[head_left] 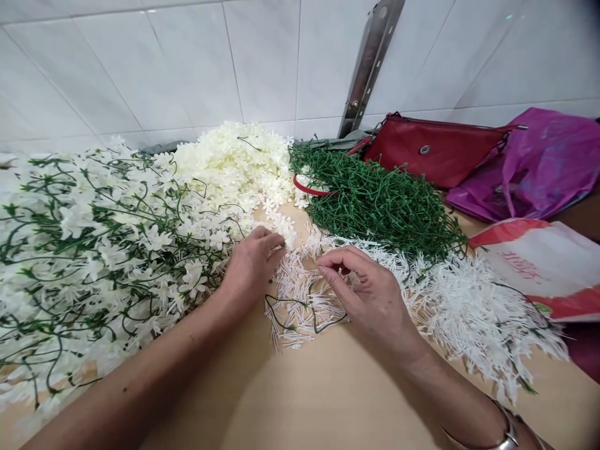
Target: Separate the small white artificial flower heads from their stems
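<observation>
My left hand (253, 265) is closed in a pinch above the table's middle, at the right edge of a heap of finished white artificial flowers (112, 250). A bit of green shows at its fingertips, too small to name. Facing it, my right hand (375, 290) has thumb and forefinger pressed together; whatever lies between them I cannot make out. Under and between both hands are scattered thin white plastic stamens (295, 287). A loose green plastic stem (315, 319) lies across them. Cream-white flower heads (234, 162) are piled behind my left hand.
A mound of green plastic stems (375, 200) is behind my right hand, and more white stamens (478, 306) lie to its right. Farther right are a red purse (435, 147), a purple plastic bag (553, 162) and a red-and-white bag (539, 262). A tiled wall (187, 69) bounds the back.
</observation>
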A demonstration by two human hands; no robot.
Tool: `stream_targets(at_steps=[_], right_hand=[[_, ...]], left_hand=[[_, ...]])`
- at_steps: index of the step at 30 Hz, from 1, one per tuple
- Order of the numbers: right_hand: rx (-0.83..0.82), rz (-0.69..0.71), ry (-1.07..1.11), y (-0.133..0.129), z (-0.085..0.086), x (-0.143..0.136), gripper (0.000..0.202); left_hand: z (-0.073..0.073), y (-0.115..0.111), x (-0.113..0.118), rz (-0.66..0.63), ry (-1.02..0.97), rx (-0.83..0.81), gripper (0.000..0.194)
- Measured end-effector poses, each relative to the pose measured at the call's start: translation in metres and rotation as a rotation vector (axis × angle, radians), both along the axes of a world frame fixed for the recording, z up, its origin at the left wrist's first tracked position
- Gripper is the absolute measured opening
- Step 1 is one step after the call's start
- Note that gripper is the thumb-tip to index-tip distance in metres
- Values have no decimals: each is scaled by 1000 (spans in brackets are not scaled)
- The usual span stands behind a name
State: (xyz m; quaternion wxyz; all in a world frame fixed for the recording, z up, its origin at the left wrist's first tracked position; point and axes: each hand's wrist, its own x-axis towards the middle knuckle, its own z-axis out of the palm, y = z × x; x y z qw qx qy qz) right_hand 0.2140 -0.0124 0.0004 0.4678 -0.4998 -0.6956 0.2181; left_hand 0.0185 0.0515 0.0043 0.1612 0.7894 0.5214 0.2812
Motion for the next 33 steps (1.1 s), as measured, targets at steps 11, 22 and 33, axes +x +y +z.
stream_targets(at_steps=[11, 22, 33], right_hand=[[-141, -17, 378, -5, 4, -7, 6], [-328, 131, 405, -8, 3, -13, 10], [-462, 94, 480, -7, 4, -16, 17]], left_hand=[[31, -44, 14, 16, -1325, -885, 51], [10, -70, 23, 61, -1290, -918, 50], [-11, -60, 16, 54, -1009, -642, 22]])
